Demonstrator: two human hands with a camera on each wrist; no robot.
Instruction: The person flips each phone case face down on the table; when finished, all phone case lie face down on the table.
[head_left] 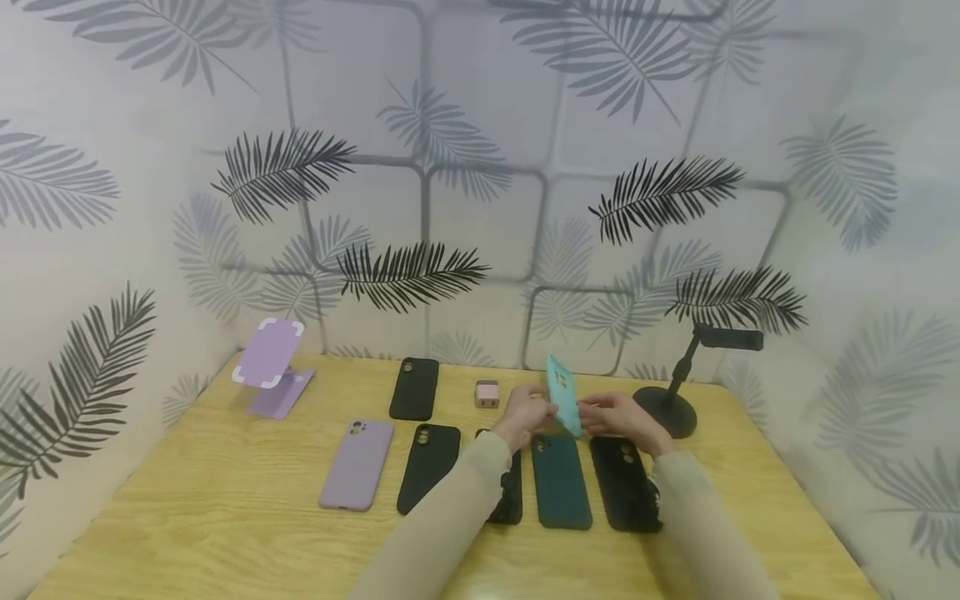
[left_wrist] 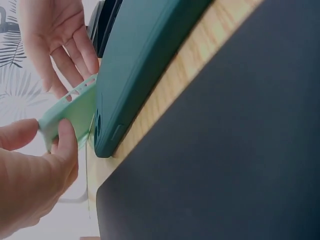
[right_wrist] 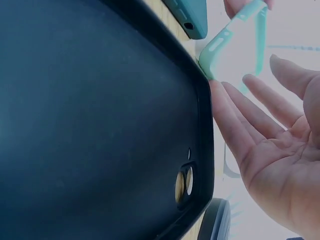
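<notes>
A mint green phone case (head_left: 562,396) is held up on edge above the table in the head view. My left hand (head_left: 525,414) pinches its near left side between thumb and fingers, also plain in the left wrist view (left_wrist: 40,170). My right hand (head_left: 622,417) is at the other side with fingers extended; in the right wrist view its fingertips (right_wrist: 216,87) touch or nearly touch the case's lower corner. Below the hands lie a dark teal phone case (head_left: 561,483) and a black phone case (head_left: 622,483). My left forearm partly hides another black case (head_left: 513,496).
Further left lie a lilac phone case (head_left: 357,465) and two black cases, one near (head_left: 427,467), one farther back (head_left: 415,388). A pink charger plug (head_left: 487,394) sits behind my left hand. A lilac stand (head_left: 268,354) is at back left, a black stand (head_left: 667,408) at back right.
</notes>
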